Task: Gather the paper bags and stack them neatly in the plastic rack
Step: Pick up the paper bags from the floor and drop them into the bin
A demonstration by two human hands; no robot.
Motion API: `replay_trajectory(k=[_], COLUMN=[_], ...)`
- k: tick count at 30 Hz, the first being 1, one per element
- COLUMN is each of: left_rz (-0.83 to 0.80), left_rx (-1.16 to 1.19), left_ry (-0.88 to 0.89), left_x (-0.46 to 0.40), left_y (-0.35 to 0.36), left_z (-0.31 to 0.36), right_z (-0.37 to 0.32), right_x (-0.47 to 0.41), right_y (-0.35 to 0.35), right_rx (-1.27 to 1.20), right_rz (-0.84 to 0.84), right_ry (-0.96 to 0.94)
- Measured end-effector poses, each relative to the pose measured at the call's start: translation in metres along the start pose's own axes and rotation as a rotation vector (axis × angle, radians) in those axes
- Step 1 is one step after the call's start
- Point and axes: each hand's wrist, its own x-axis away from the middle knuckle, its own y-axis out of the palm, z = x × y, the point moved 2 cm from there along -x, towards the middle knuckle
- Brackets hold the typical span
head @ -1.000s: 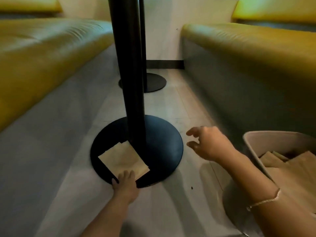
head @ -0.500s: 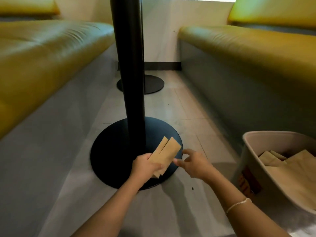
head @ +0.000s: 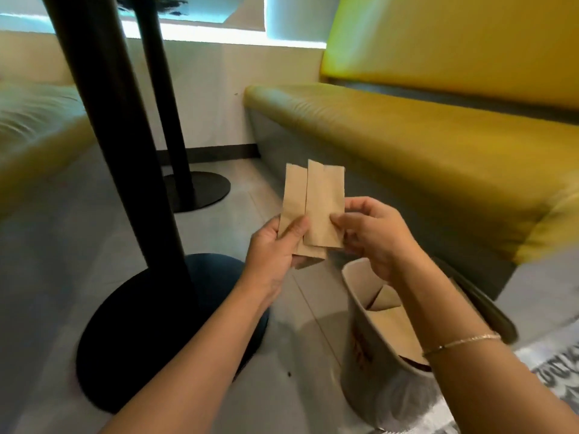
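I saw the yellow bench (head: 423, 145) behind the plastic rack (head: 372, 349), which held paper bags (head: 391, 327). Above the rack, my left hand (head: 275, 245) and right hand (head: 376, 236) each pinched the two folded bags (head: 316, 208), upright and overlapping.

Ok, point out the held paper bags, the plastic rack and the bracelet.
paper bags (head: 324, 208): head view, face of the front bag.
plastic rack (head: 355, 311): head view, its pale left wall.
bracelet (head: 460, 342): head view, chain across the right wrist.

Black table pedestal (head: 147, 308) (round-based) beside yellow bench (head: 423, 145).
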Motion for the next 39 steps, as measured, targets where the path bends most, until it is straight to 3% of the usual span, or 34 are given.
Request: replay_trajectory(k=[5,10,16,20,22,25,29,31,34,35,38,39], left_rz=[-0.212,-0.38,-0.212,-0.169,-0.151,-0.181,-0.228,-0.233,-0.256,-0.264,-0.316,-0.357], left_rx=[-0.07,-0.125,-0.348,-0.41,-0.454,-0.6,-0.821,-0.87,-0.836,-0.8,-0.756,-0.774], left_ry=[0.036,-0.079,-0.042,-0.056,-0.084,-0.116,-0.155,-0.186,-0.205,-0.209,-0.197,-0.185], left_x=[-0.006,-0.001,-0.013,-0.017,-0.015,-0.007,0.002,0.004,0.009,0.011,0.017,0.02], left_y=[0.073,0.135,0.13,0.125,0.127,0.131,0.125,0.12,0.123,0.127,0.143,0.149], left_z=[0.024,0.02,0.022,0.03,0.028,0.019,0.006,0.004,0.006,0.009,0.016,0.018], right_z=[-0.046,-0.058,-0.048,-0.016,0.022,0.077,0.095,0.084,0.049,0.035,-0.006,-0.017], right_x=[0.02,0.032,0.031,0.027,0.018,0.015,0.026,0.024,0.023,0.024,0.04,0.044], right_y=[-0.053,-0.103,-0.164,-0.15,-0.136,-0.122,-0.119,-0.127,-0.142,-0.145,-0.147,-0.147], right_rx=[0.178,0.294,0.851,1.312,1.368,1.265,1.207,1.146,1.038,0.941,0.243,0.125], right_rz=[-0.005,0.052,0.151,0.002,-0.081,-0.163,-0.267,-0.203,-0.037,0.001,0.007,-0.011], right_ry=[-0.143,-0.049,0.071,0.164,0.222,0.339,0.516,0.516,0.363,0.291,0.251,0.267])
